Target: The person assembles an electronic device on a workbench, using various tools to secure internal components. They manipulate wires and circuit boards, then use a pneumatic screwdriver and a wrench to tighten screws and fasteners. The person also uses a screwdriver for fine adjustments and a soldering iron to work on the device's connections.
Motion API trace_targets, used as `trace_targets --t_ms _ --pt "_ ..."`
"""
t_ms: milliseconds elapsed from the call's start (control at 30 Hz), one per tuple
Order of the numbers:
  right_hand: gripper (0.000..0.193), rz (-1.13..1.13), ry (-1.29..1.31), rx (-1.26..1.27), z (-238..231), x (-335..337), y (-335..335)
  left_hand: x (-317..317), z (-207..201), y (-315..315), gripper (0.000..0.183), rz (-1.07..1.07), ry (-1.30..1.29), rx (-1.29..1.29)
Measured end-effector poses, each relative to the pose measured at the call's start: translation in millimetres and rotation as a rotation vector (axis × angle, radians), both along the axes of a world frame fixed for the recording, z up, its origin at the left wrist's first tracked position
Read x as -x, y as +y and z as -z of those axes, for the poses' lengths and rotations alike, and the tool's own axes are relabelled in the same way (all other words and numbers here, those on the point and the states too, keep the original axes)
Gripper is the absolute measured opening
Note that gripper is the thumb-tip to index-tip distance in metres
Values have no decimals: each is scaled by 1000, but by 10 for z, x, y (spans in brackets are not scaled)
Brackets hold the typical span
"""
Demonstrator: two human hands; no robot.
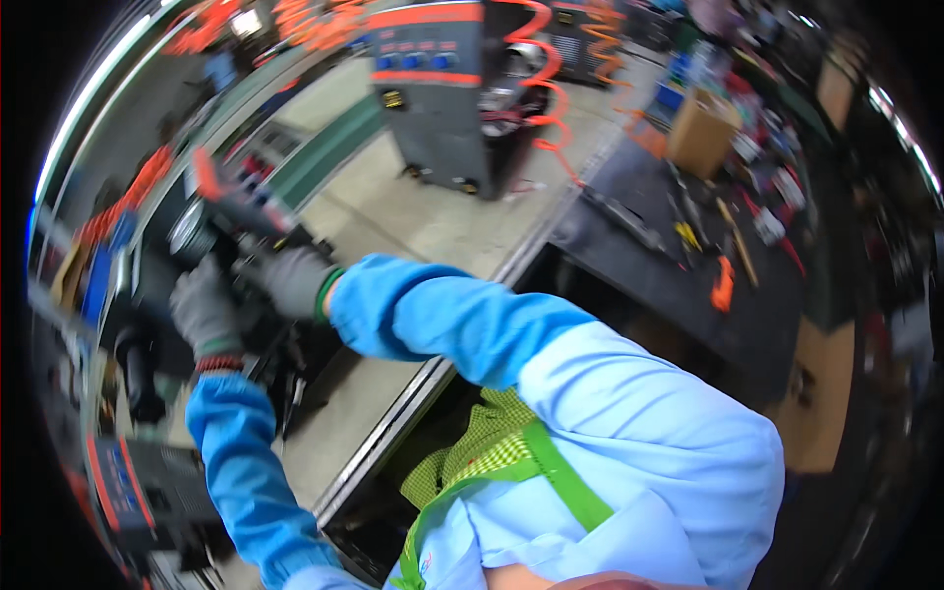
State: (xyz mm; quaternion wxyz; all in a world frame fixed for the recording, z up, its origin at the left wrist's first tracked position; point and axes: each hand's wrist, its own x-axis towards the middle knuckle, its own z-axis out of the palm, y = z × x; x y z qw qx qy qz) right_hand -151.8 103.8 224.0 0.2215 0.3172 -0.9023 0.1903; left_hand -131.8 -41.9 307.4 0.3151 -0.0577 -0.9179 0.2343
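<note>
My left hand [205,310], in a grey knit glove, is at a dark machine on the left part of the bench. Close beside it on the right is my gloved right hand [293,281], its arm stretched across the bench. The machine's orange-red and grey front panel [241,202] is tilted above both hands. A round silvery part [194,233] sits just beyond my left fingers. Dark parts [280,359] lie under and near my right hand. Blur and the dark machine parts obscure both sets of fingertips, so their grip cannot be made out.
A grey machine [433,128] with blue knobs stands farther along the bench [433,221], beside a coiled orange hose [559,98]. Another similar machine [123,487] is at lower left. Right, a dark table [649,265] holds tools, an orange-handled tool [723,285] and a cardboard box [702,133].
</note>
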Motion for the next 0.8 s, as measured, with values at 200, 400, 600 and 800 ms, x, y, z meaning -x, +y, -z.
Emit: trace_targets --t_ms 200,400,600,800 --pt "65 -150 3 277 -48 -559 899 121 38 240 40 -8 0 -46" --pt "54 661 187 379 868 -1286 3135 -209 -19 71 65 27 -81 -46" --pt "64 1716 -260 -26 1209 -3251 5159 -550 171 811 38 730 3 -336" --pt "56 1694 -507 729 2656 -3507 6861 -678 877 1383 39 1024 -486 -469"
